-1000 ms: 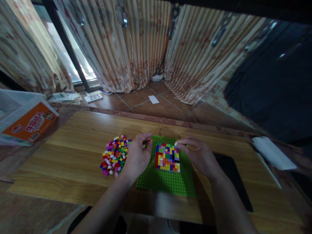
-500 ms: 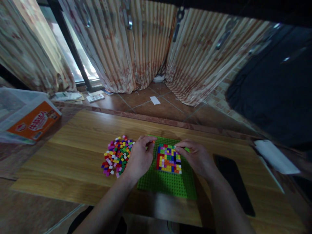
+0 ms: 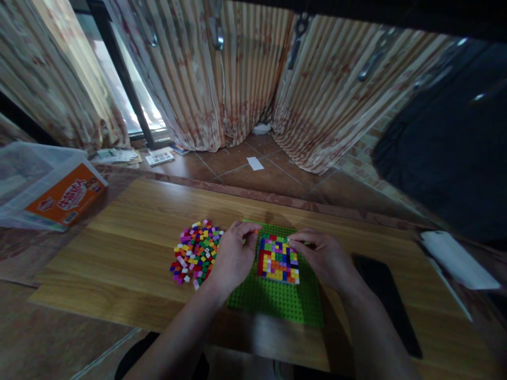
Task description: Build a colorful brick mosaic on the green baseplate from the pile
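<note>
Two things flank the work on the bench (image 3: 130, 232) in the head view: a loose pile (image 3: 194, 253) of small coloured bricks to the left, partly hidden by the left hand (image 3: 236, 256), and a flat black slab (image 3: 388, 303) to the right, its near part screened by the right forearm. A white slab (image 3: 459, 261) lies near the bench's right end. A clear bin (image 3: 43, 184) with an orange label stands past the left end; papers (image 3: 114, 155), a white card (image 3: 255, 163) and curtains (image 3: 245, 79) are beyond.

The green plate (image 3: 277, 303) sits close to the bench's far edge, with wood showing between it and the near edge. More wood runs from the pile to the left end, and a narrower strip separates plate and black slab.

On the plate, towards its far side, is a squarish, tightly packed patch (image 3: 279, 261) of many colours, red along its left side. The left hand pinches an orange brick (image 3: 256, 231); the right hand (image 3: 325, 258) pinches a pale brick (image 3: 289, 239) at the patch's far right corner. Whether that brick is seated, I cannot tell.
</note>
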Demonstrator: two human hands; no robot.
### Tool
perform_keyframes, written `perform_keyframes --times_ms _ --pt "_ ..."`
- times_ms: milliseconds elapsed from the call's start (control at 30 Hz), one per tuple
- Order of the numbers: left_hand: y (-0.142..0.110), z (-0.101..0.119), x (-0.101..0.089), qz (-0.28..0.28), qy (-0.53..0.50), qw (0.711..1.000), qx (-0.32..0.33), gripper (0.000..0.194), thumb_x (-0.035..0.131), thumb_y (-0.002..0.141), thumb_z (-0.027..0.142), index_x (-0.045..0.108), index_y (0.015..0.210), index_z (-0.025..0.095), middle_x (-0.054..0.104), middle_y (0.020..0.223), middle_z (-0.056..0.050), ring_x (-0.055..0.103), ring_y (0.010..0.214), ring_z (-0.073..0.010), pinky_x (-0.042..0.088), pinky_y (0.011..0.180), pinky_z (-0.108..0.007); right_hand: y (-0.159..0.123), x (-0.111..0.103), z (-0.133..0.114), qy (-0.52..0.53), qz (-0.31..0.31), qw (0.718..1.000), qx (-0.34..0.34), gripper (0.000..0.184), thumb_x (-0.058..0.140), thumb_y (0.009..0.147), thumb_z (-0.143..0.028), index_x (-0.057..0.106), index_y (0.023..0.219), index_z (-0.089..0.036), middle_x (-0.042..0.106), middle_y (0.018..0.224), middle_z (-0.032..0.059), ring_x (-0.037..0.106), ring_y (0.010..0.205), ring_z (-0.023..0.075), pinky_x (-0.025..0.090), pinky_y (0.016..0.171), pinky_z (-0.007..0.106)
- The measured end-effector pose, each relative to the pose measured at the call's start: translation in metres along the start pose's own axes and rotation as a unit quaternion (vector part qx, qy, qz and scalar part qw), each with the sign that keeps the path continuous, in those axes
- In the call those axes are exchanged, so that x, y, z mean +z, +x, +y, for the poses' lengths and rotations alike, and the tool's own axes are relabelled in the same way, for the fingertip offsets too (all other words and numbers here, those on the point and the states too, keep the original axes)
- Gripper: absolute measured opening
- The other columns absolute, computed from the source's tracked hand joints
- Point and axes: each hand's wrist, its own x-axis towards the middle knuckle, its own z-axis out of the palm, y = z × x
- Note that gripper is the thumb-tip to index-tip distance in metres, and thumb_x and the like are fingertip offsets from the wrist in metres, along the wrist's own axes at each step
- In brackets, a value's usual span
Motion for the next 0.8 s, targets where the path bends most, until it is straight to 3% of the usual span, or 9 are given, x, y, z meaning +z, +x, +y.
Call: perform_keyframes --times_ms 233,367,533,667,800 --pt "-0.001 0.0 0.0 0.016 -0.051 0.998 0.014 0.02 0.055 0.087 0.014 0.073 0.094 0.019 0.07 0.091 -0.004 0.065 0.085 -0.0159 0.051 0.082 -0.029 0.0 0.0 0.003 0.016 -0.001 0.999 0.037 0.017 0.062 0.085 -0.033 0.077 0.086 -0.024 0.076 0.09 0.0037 0.068 0.084 0.0209 0.05 0.077 0.035" --pt "-0.003 -0.002 0.003 0.01 -0.122 0.992 0.011 0.021 0.059 0.085 0.018 0.07 0.103 0.018 0.071 0.096 -0.005 0.065 0.09 -0.0167 0.051 0.085 -0.03 -0.001 -0.006 0.002 0.065 -0.007 0.996 0.061 0.018 0.068 0.081 -0.035 0.077 0.093 -0.024 0.076 0.093 0.0036 0.069 0.083 0.0207 0.053 0.076 0.034" --pt "-0.004 0.003 0.006 0.01 -0.182 0.983 0.017 0.026 0.062 0.083 0.018 0.068 0.109 0.019 0.07 0.094 -0.003 0.065 0.088 -0.0149 0.051 0.085 -0.029 0.001 -0.007 -0.023 0.101 0.096 0.99 0.003 0.017 0.067 0.084 -0.036 0.077 0.093 -0.026 0.076 0.096 0.0028 0.069 0.089 0.0196 0.053 0.08 0.033" --pt "-0.005 0.008 0.006 0.005 -0.212 0.977 0.031 0.026 0.063 0.082 0.016 0.068 0.108 0.02 0.069 0.091 -0.002 0.065 0.086 -0.0135 0.051 0.084 -0.027 0.003 0.009 -0.042 0.103 0.082 0.99 -0.043 0.017 0.065 0.087 -0.034 0.077 0.096 -0.027 0.076 0.093 0.0019 0.069 0.085 0.0174 0.052 0.077 0.03" --pt "-0.005 0.008 0.008 0.007 -0.218 0.975 0.04 0.028 0.062 0.082 0.014 0.067 0.109 0.021 0.07 0.093 -0.002 0.065 0.087 -0.0135 0.051 0.086 -0.028 0.004 0.024 -0.046 0.102 0.09 0.988 -0.071 0.014 0.066 0.087 -0.032 0.078 0.092 -0.027 0.074 0.089 0.0014 0.068 0.083 0.0164 0.051 0.074 0.028"
